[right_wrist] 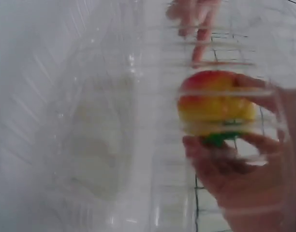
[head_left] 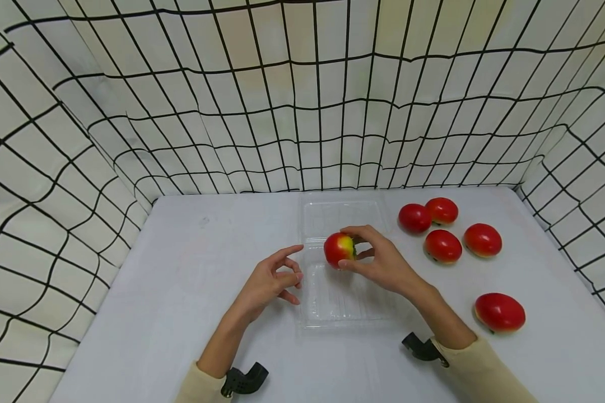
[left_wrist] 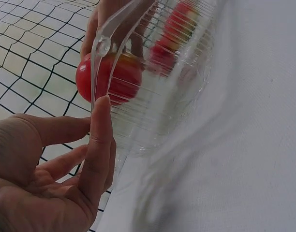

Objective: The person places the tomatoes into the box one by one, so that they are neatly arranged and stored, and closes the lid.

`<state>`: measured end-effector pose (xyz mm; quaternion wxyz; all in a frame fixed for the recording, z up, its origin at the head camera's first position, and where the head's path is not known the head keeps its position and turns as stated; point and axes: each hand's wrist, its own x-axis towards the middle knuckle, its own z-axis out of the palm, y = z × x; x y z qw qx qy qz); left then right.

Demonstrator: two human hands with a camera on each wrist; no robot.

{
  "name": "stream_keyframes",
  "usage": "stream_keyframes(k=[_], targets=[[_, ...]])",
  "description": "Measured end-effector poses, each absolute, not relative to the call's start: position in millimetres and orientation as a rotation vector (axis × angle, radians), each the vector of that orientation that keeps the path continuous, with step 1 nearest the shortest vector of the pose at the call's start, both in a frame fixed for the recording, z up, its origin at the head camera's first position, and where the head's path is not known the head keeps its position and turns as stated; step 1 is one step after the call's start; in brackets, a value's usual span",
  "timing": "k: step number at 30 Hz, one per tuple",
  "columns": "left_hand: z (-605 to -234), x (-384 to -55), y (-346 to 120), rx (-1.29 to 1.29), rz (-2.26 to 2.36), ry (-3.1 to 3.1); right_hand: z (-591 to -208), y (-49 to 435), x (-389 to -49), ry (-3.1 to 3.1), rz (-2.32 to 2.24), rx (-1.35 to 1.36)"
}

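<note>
My right hand [head_left: 380, 260] holds a red and yellow tomato [head_left: 336, 250] with a green calyx between thumb and fingers. It is over the clear plastic box [head_left: 327, 319], whose hinged lid [head_left: 340, 215] lies open on the far side. At the box's left edge is my left hand [head_left: 272, 280], its fingers loosely bent and spread. The left wrist view shows the left thumb and index fingertips [left_wrist: 102, 108] right at the box rim [left_wrist: 96, 72]. Seen through the clear wall in the right wrist view, the tomato [right_wrist: 213, 104] sits in the right fingers.
Several red tomatoes lie right of the box: a group of them [head_left: 443, 246] at the back right, and one [head_left: 500, 312] by itself nearer the front. A black-cord net [head_left: 333, 106] stands around the white table [head_left: 181, 263] at the back and sides.
</note>
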<state>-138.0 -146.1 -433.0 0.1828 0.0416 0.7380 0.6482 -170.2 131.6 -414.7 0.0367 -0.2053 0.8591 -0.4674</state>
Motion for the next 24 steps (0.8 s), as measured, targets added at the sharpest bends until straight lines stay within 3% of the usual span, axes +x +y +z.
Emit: stream_keyframes(k=[24], targets=[[-433.8,-138.8,-145.8,0.116,1.816,2.072,-418.9,107.4,-162.4,2.56,-1.429,-0.63]])
